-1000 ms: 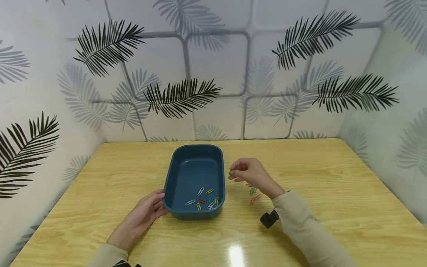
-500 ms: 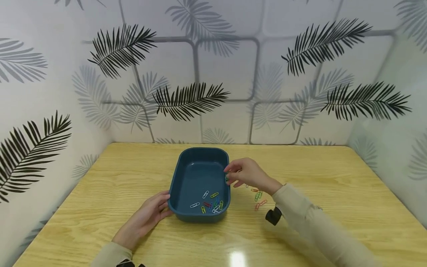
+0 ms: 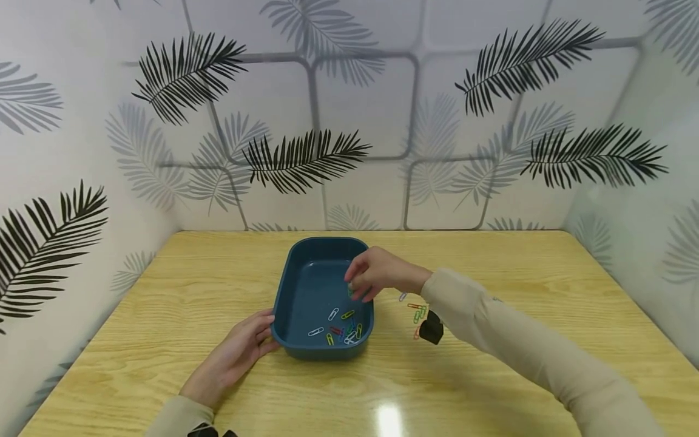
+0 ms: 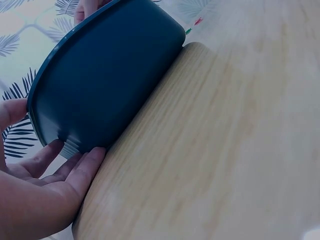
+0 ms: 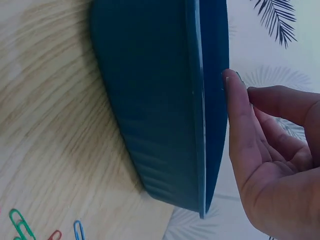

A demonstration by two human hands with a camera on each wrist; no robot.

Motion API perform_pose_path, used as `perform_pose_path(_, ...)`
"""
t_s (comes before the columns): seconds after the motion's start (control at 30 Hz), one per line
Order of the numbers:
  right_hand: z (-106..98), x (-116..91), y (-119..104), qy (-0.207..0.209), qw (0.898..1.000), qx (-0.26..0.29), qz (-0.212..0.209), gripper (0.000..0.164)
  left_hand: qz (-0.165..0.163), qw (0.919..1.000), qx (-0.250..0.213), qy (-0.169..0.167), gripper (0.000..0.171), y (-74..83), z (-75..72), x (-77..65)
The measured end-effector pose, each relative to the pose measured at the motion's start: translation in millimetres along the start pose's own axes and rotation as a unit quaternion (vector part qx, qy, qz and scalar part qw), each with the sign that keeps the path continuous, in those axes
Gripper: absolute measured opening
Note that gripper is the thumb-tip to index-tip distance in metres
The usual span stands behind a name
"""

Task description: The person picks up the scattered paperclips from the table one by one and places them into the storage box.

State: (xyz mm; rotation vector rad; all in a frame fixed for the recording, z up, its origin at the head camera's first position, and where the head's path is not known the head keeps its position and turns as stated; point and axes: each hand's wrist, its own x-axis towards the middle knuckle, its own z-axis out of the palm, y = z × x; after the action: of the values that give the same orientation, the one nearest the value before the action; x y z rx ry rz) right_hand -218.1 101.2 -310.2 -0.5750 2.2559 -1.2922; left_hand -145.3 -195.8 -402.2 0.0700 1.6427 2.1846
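Note:
A dark blue plastic bin (image 3: 311, 291) lies on the wooden table, with several coloured paper clips (image 3: 350, 337) scattered at its near end. From the left, my left hand (image 3: 240, 352) touches the bin's outer wall; in the left wrist view one digit meets the rim and the other fingers lie lower on the wall. My right hand (image 3: 377, 276) is over the bin's right rim, fingertips above the inside. Between its thumb and fingers it pinches a green paper clip (image 3: 351, 290). In the right wrist view the fingers hide most of that clip.
On the table right of the bin lie several loose clips, among them a blue clip (image 3: 403, 297), a red clip (image 3: 415, 306) and a green clip (image 3: 418, 314). Another blue clip (image 3: 497, 298) shows beside the right sleeve. A leaf-patterned wall (image 3: 377, 194) stands behind the table.
My right hand has moved left from beside the bin, across its right rim, carrying the green paper clip over the inside. The left hand stays at the bin's left wall.

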Motion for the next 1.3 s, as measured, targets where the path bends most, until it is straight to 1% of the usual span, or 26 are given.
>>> perform_pose_path(0.13, 7.0, 5.2, -2.6, -0.015, 1.0, 0.011, 0.02, 0.014, 0.002, 1.0, 0.002, -0.003, 0.052, 0.1, -0.4, -0.2)
perform_pose_path(0.37, 15.6, 8.5, -4.4, -0.041, 0.998, 0.007, 0.051, 0.015, 0.003, 1.0, 0.001, -0.002, 0.051, 0.1, 0.2, -0.2)
perform_pose_path(0.63, 11.8, 9.0, -8.1, -0.047, 0.997, 0.019, 0.06, 0.017, 0.003, 1.0, 0.0, -0.004, 0.051, 0.2, -1.4, -0.4)
perform_pose_path(0.87, 3.1, 10.2, -8.0, -0.066, 0.993, 0.037, 0.086, 0.017, -0.003, 1.0, 0.004, -0.003, 0.054, 0.5, -0.2, -0.3)
perform_pose_path(0.97, -2.9, 10.4, -6.9, -0.063, 0.993, 0.045, 0.089, 0.019, -0.003, 1.0, 0.004, 0.0, 0.054, 0.4, 0.2, -0.1)
perform_pose_path(1.07, -7.1, 10.1, -7.0, -0.059, 0.993, 0.042, 0.089, 0.021, -0.001, 1.0, 0.004, 0.002, 0.053, 0.5, 0.5, 0.2)
perform_pose_path(1.3, -8.8, 8.4, -5.0, -0.057, 0.992, 0.049, 0.099, 0.02, 0.001, 1.0, 0.001, 0.003, 0.053, 0.5, 1.1, -0.5)
